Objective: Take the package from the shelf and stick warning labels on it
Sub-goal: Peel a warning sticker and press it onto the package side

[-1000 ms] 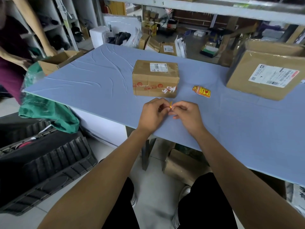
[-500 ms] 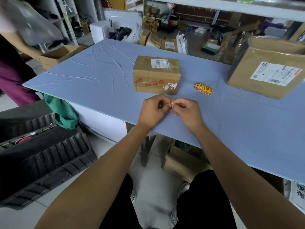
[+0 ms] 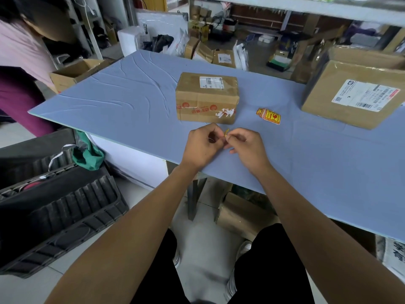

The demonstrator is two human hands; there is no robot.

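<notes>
Both hands meet over the near edge of the blue tabletop (image 3: 122, 99), knuckles up and fingertips drawn together around one small yellow-and-red label (image 3: 226, 133). The left hand (image 3: 202, 145) has its fingers (image 3: 215, 137) curled in and pinched on the label's left side; the right hand (image 3: 246, 145) pinches it from the other side with thumb and forefinger, the remaining fingers loosely bent beneath. The label stands on edge between the two grips, so little of its face shows. Just beyond the hands sits the package (image 3: 206, 97), a brown cardboard box resting flat on the tabletop, with a white shipping label on its top and red-printed tape plus torn white scraps along its near face. To the right of the package, apart from it, a small heap of warning labels (image 3: 269, 115) lies on the tabletop. A larger cardboard box (image 3: 350, 95) stands further right, near the tabletop's far right side. At the left edge of the view another person in a pink top (image 3: 19, 47) bends beside an open carton (image 3: 76, 73).
</notes>
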